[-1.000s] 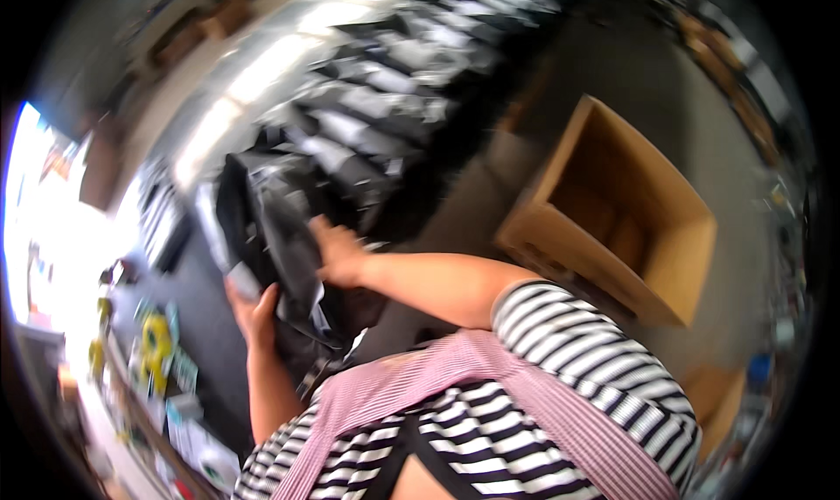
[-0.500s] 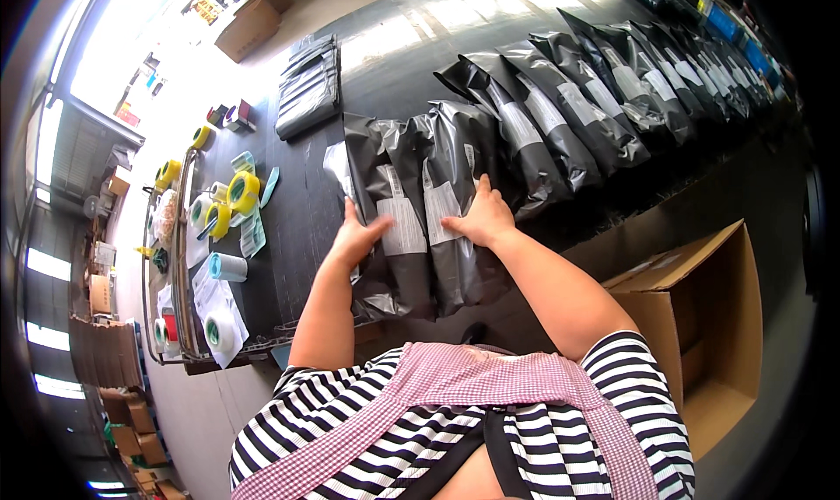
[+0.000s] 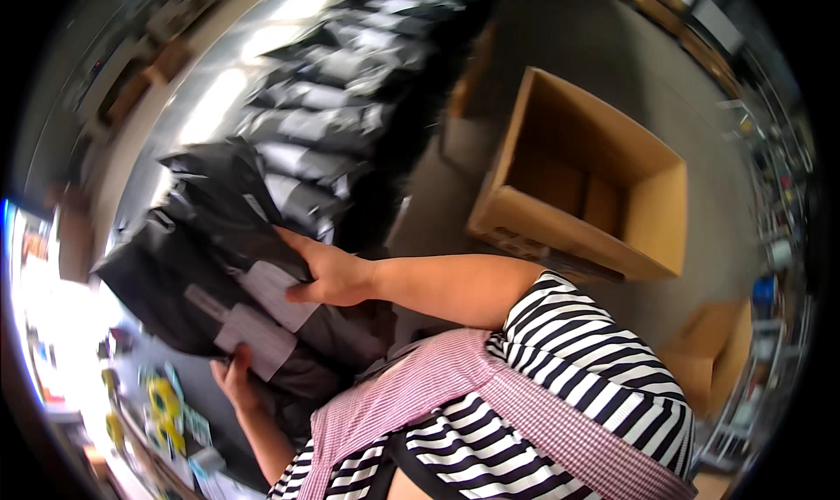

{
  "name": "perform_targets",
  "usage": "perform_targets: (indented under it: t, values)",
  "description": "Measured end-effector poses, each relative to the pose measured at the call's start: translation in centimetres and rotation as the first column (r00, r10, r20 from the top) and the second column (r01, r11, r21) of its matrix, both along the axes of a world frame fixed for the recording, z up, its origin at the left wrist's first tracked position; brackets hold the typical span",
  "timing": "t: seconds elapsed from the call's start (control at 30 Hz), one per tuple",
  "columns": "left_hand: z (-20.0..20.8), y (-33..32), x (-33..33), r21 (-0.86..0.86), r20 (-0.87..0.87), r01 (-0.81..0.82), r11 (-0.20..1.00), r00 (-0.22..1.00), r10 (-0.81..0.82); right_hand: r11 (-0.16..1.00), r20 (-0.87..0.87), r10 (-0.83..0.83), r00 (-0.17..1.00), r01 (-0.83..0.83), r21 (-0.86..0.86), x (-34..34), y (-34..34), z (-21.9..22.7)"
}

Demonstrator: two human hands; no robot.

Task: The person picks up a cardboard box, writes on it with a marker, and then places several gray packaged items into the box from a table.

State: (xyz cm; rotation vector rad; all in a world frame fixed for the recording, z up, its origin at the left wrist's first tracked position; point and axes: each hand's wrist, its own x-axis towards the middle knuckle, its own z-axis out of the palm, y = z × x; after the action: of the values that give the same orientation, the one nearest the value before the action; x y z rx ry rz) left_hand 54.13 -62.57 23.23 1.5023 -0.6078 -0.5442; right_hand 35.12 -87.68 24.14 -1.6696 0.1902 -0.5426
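A bunch of black plastic mailing bags [image 3: 157, 277] with pale labels is held between my two hands, close to my apron. My right hand [image 3: 332, 271] grips their far side, its thumb lying over a label. From the near side my left hand [image 3: 234, 379] presses its thumb on another label; its other fingers are hidden behind the plastic. The bags tilt, their loose ends toward the left. How many are in the bunch I cannot tell exactly. Just past them, more labelled black mailing bags [image 3: 306, 125] lie overlapping in a row on the dark table.
To the right, on the floor, an open cardboard box [image 3: 560, 223] stands with its mouth facing up. Another cardboard box [image 3: 700, 342] is at the lower right. Yellow tape rolls [image 3: 164, 398] and papers lie on the table's left part. Shelving with goods lines the right side.
My view and body have turned right, bringing the open cardboard box nearer the middle. The mailing bags, which stood on the table between my hands, are now lifted and tilted in my grip.
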Motion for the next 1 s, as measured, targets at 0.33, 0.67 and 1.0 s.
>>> perform_targets:
  t: [0.33, 0.67, 1.0]
  values:
    - [11.5, -34.0, -26.9, -0.177, 0.180, 0.827, 0.533, 0.560, -0.809, 0.616, 0.228, -0.742, 0.631, 0.775, -0.141, -36.6, -11.7, 6.8]
    - [-5.6, -53.8, -49.8, -0.133, 0.016, 0.969, 0.210, 0.214, -0.977, 0.273, -0.073, -0.960, 0.269, 0.961, -0.047, -56.8, -20.3, -10.1]
    - [-12.1, -52.1, -51.4, 0.322, 0.041, 0.894, 0.311, 0.315, -0.948, 0.408, -0.208, -0.890, 0.405, 0.912, 0.030, -56.7, -20.0, -19.8]
